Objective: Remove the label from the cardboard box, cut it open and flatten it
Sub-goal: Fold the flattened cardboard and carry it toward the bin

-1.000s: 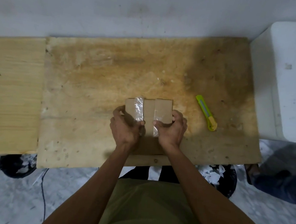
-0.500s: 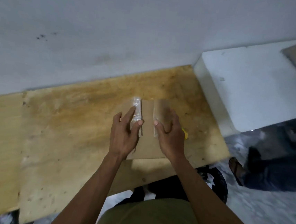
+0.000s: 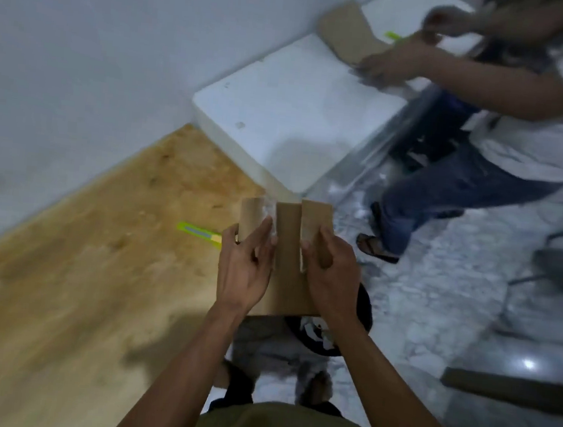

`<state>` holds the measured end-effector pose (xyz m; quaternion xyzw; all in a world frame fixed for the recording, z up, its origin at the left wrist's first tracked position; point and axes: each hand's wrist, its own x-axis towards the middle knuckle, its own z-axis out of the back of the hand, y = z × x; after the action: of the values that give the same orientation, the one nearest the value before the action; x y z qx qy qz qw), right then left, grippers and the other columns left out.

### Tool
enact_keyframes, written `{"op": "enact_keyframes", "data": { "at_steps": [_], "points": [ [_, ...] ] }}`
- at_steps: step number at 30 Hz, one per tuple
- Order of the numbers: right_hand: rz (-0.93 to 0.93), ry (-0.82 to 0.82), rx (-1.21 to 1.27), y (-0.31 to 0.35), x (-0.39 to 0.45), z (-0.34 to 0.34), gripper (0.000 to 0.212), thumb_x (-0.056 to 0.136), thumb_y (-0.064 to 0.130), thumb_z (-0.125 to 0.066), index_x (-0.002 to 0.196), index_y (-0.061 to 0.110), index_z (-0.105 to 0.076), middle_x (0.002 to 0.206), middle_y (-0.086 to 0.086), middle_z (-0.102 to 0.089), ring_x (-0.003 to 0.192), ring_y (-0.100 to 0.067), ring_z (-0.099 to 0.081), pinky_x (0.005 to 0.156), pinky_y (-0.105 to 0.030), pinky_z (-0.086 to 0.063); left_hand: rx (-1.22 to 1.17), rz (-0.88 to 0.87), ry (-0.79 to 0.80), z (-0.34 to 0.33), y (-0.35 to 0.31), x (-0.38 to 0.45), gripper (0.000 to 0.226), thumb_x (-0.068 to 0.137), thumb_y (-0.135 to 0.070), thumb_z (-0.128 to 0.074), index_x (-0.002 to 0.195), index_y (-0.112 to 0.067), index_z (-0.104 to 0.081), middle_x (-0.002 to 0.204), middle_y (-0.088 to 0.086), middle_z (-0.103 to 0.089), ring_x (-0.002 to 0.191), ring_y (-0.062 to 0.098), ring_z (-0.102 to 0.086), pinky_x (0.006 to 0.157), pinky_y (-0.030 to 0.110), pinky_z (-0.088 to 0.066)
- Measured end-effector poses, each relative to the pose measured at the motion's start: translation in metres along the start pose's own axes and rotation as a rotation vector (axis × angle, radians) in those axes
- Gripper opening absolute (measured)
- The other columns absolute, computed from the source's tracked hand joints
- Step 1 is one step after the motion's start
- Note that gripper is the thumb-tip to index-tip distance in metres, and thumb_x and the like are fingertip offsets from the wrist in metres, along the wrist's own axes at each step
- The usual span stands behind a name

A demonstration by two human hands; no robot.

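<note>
A small brown cardboard box [image 3: 287, 248], flattened with its two end flaps pointing away from me, is held up off the wooden table [image 3: 79, 262]. My left hand [image 3: 245, 268] grips its left side, fingers over a flap with clear tape on it. My right hand [image 3: 330, 276] grips the right side, thumb on the right flap. A yellow-green utility knife [image 3: 199, 233] lies on the table just left of my left hand.
A white foam block [image 3: 293, 111] stands beyond the table's right end. Another person [image 3: 489, 113] sits at the right, handling cardboard [image 3: 350, 34] on the white surface. A black bin [image 3: 316, 333] and my feet are below the box.
The view has swung sharply to the right. The box has come up off the table in both hands and now hangs past the table's right edge; the knife now shows left of the hands.
</note>
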<state>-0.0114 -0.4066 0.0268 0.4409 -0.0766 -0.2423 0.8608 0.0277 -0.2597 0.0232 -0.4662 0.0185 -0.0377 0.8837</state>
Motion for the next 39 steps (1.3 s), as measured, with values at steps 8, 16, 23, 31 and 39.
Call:
{"op": "enact_keyframes", "data": {
  "at_steps": [8, 16, 23, 31, 39],
  "points": [
    [-0.127, 0.114, -0.104, -0.127, -0.03, 0.106, 0.052, 0.102, 0.043, -0.039, 0.148, 0.02, -0.04, 0.154, -0.003, -0.04, 0.14, -0.02, -0.036, 0.102, -0.019, -0.026, 0.035, -0.005, 0.204, -0.118, -0.056, -0.075, 0.03, 0.097, -0.025, -0.055, 0.122, -0.014, -0.067, 0.116, 0.017, -0.068, 0.113, 0.024, -0.048, 0.099, 0.037, -0.044],
    [-0.264, 0.047, -0.108, -0.19, -0.055, 0.127, 0.047, 0.098, 0.049, -0.045, 0.131, 0.021, -0.061, 0.147, -0.006, -0.047, 0.137, -0.019, -0.04, 0.098, -0.018, -0.029, 0.182, 0.156, 0.338, -0.174, -0.055, -0.114, 0.037, 0.096, -0.041, -0.05, 0.128, -0.028, -0.062, 0.137, 0.013, -0.049, 0.12, 0.023, -0.048, 0.099, 0.022, -0.035],
    [-0.44, 0.089, -0.065, -0.243, -0.036, 0.097, 0.044, 0.1, 0.041, -0.044, 0.135, 0.018, -0.057, 0.146, -0.006, -0.048, 0.134, -0.018, -0.044, 0.099, -0.021, -0.033, 0.3, 0.226, 0.519, -0.229, -0.022, -0.092, 0.039, 0.101, -0.037, -0.041, 0.135, -0.024, -0.055, 0.157, 0.014, -0.025, 0.136, 0.033, -0.04, 0.105, 0.037, -0.037],
    [-0.621, 0.189, -0.044, -0.315, 0.023, 0.03, 0.049, 0.101, 0.04, -0.043, 0.142, 0.014, -0.048, 0.138, -0.012, -0.055, 0.127, -0.026, -0.049, 0.097, -0.024, -0.036, 0.366, 0.302, 0.582, -0.303, 0.07, -0.046, 0.049, 0.096, -0.042, -0.035, 0.131, -0.018, -0.059, 0.143, 0.017, -0.049, 0.138, 0.033, -0.038, 0.11, 0.044, -0.034],
    [-0.705, 0.216, 0.048, -0.371, 0.065, -0.031, 0.045, 0.102, 0.034, -0.044, 0.14, 0.013, -0.051, 0.139, -0.009, -0.056, 0.125, -0.028, -0.053, 0.103, -0.03, -0.041, 0.381, 0.335, 0.568, -0.353, 0.144, -0.012, 0.036, 0.099, -0.027, -0.044, 0.129, -0.018, -0.062, 0.131, 0.02, -0.057, 0.128, 0.036, -0.046, 0.104, 0.045, -0.041]
  ]
}}
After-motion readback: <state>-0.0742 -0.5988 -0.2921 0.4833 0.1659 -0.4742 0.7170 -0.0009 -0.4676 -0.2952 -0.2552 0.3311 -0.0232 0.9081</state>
